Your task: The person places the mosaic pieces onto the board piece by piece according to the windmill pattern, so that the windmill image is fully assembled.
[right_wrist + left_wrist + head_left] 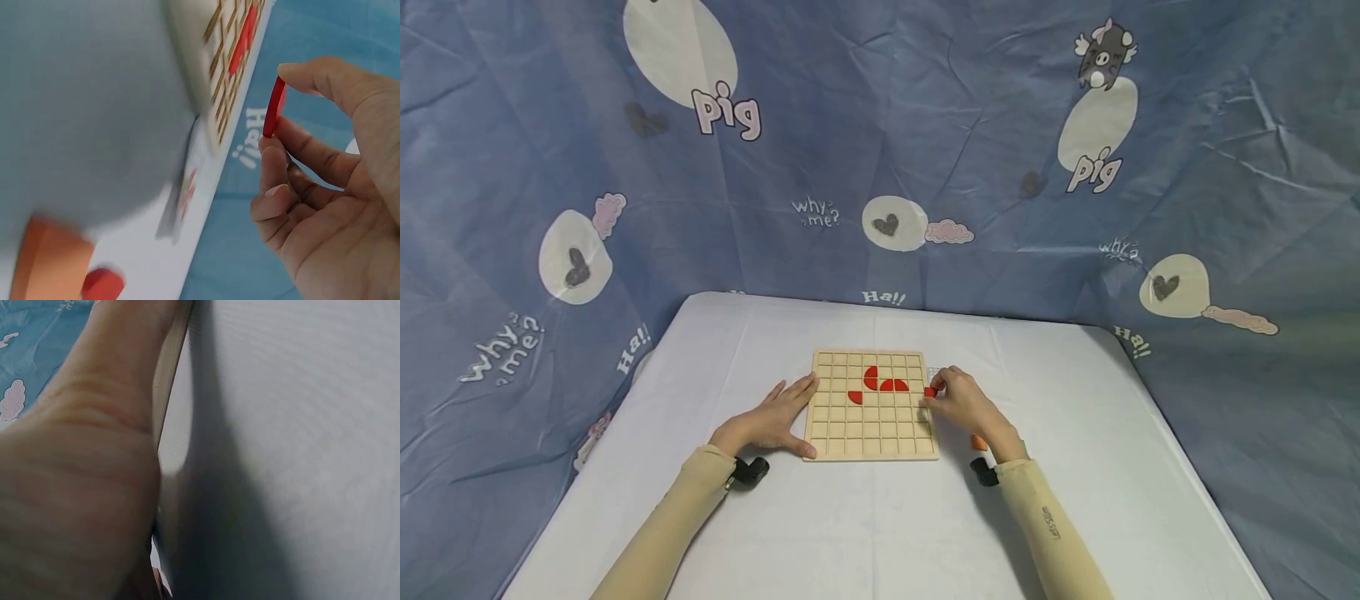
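A square wooden grid board (871, 450) lies flat on the table. Several red quarter-circle pieces (886, 385) sit in its cells, most near the upper middle, and a lone red piece (855, 397) lies lower left of them. My left hand (771, 421), fingers spread, rests against the board's left edge; in the left wrist view mostly the wrist and palm side (81, 456) show beside the board's rim. My right hand (962, 402) is over the board's right edge. It pinches a red piece (274, 107) between thumb and fingertips, held up off the board.
By the right wrist lies an orange block (53, 259) with a red piece (103, 284) near it. A sheet with a printed grid (934, 372) lies past the board's right edge, partly behind the right hand. A blue patterned cloth (880, 150) hangs behind the white table (820, 533).
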A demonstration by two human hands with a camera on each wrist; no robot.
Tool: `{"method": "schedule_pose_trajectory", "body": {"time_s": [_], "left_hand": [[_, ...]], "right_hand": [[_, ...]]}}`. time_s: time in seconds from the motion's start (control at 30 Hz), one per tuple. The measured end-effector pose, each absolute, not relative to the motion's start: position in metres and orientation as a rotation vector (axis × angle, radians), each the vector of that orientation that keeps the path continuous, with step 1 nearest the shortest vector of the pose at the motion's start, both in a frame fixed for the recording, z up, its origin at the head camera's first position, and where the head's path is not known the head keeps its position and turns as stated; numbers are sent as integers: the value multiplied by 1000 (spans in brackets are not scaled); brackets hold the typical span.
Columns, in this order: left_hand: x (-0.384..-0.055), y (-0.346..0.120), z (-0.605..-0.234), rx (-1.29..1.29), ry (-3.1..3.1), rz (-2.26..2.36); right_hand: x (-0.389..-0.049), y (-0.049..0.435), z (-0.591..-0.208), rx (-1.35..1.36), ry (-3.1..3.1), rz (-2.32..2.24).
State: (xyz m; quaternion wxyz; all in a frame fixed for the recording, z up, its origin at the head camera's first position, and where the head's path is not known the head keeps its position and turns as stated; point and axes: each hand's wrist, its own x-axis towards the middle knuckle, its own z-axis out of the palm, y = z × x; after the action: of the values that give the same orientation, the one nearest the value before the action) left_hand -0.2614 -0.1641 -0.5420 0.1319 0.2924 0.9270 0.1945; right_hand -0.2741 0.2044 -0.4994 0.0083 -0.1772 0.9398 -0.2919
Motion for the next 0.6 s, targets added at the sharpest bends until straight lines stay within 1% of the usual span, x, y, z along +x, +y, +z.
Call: {"method": "schedule_pose_trajectory", "body": {"time_s": [0.6], "left_hand": [[-259,-163,-535,843,2682,570]], "right_hand": [[-282,146,-501,-679,2885,-872]]}}
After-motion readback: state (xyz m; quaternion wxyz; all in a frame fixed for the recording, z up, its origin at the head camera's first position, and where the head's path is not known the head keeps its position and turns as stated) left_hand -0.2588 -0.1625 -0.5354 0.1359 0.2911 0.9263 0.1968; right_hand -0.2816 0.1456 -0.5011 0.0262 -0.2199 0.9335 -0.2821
